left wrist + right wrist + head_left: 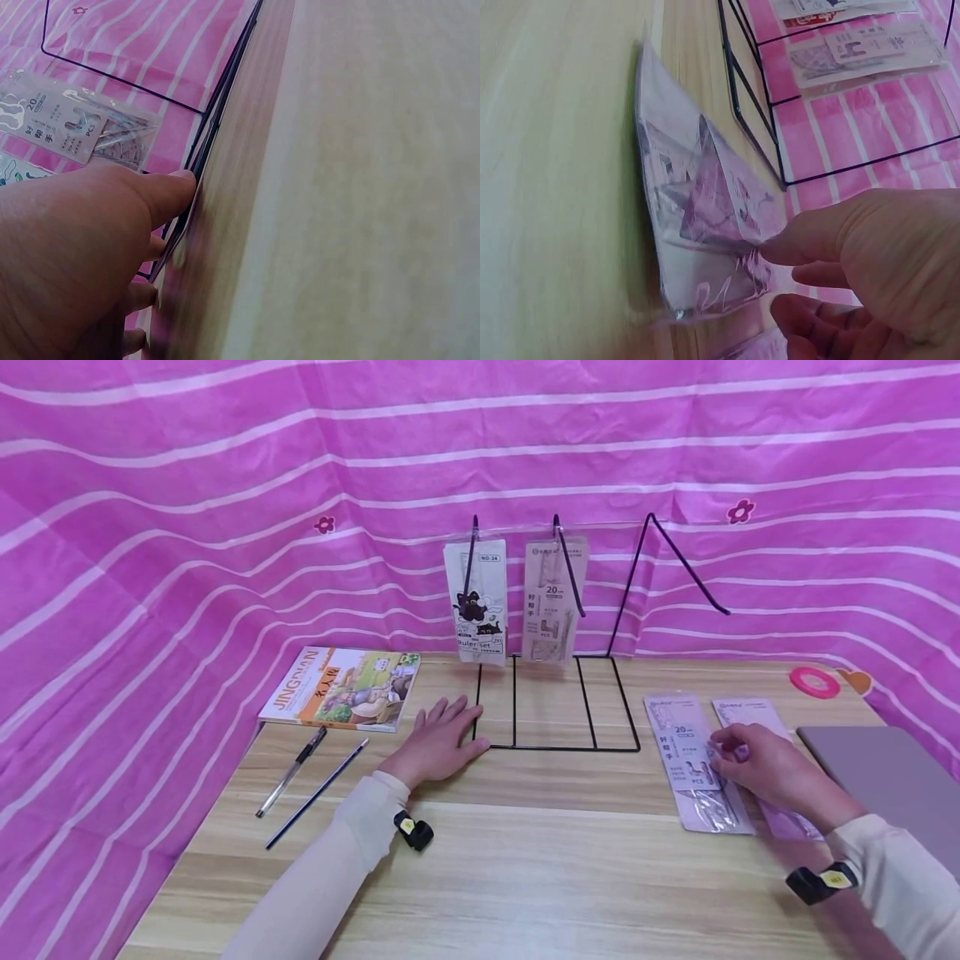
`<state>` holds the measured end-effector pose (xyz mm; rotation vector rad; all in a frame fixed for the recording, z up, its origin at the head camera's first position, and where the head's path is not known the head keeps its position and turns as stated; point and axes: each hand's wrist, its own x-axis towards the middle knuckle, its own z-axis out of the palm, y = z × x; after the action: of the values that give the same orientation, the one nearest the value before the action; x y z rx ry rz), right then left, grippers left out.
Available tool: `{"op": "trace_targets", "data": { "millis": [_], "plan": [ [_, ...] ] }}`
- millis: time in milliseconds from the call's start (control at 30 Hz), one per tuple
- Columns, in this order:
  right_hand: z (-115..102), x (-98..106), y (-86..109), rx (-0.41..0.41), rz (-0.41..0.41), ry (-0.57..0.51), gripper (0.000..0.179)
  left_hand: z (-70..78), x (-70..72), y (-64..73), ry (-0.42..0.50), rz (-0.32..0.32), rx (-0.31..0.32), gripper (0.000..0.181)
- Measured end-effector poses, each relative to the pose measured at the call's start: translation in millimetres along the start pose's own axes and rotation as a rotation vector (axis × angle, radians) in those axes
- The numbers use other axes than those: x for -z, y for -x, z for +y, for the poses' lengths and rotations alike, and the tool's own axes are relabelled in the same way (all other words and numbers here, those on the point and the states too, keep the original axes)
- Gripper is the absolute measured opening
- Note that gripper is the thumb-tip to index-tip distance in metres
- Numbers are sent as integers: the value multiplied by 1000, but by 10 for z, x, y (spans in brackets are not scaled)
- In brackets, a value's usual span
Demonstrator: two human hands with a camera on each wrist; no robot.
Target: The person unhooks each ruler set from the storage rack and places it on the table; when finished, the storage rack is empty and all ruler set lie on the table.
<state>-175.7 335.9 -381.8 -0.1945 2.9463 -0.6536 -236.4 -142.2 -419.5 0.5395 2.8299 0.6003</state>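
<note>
My left hand [438, 743] rests with spread fingers at the front left corner of the black wire rack [555, 748]. In the left wrist view, the thumb [169, 196] lies against the rack's wire. On the right, my right hand [772, 772] pinches the right edge of a clear ruler set packet [678, 752], which lies on the table. Its thumb [784, 244] is on the packet's edge in the right wrist view, with the other fingers curled below. A second ruler packet [746, 714] lies partly under this hand.
From the rack's hooks hang a cat-print ruler set [480, 631] and another ruler packet [551, 597]; the right hook [693, 577] is bare. A magazine [341, 689], a pen [292, 772] and a pencil [318, 793] lie left. A grey laptop [877, 768] and pink ring [815, 683] lie right.
</note>
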Motion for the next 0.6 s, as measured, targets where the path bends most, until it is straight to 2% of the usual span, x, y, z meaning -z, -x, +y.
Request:
{"op": "trace_targets", "data": {
  "millis": [200,267,500,600],
  "plan": [
    [-187,11,-17,-6,41,-3,50,17,10,15,3,-4,1,71],
    [-270,-2,-29,16,70,-7,49,21,9,18,4,-3,-2,71],
    [-549,-86,-112,231,278,-111,49,28,11,17,-6,-6,5,71],
    [-672,-105,-212,290,329,-165,53,23,16,16,-6,3,2,71]
  ]
}}
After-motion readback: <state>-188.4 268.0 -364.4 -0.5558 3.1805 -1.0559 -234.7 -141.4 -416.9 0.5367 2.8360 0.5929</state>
